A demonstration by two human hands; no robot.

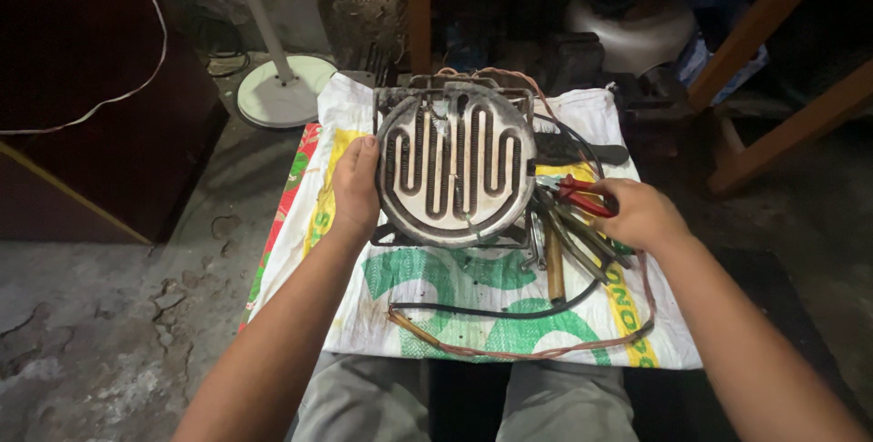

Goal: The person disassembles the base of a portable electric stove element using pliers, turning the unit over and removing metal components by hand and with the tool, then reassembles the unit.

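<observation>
Left hand [355, 185]: fingers flat against the left rim of the round coil heater plate [456, 167], steadying rather than clasping it.
Heater plate: centred on the printed woven sack [436, 292].
Right hand [638, 213]: closed around red-handled pliers [573, 193] above a tool pile [568, 242].
Risk: the plate may slide if pushed; the looping wires [536, 347] could snag.
Room: sack's edge close on both sides, bare floor [109, 315] left.

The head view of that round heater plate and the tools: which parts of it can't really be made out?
- Red-handled pliers: the grips are covered by the right hand.
- Round heater plate: its left rim is hidden under the left hand.
- Tool pile: the pieces overlap, too tangled to tell apart.
- Background top right: too dark to identify.
</observation>
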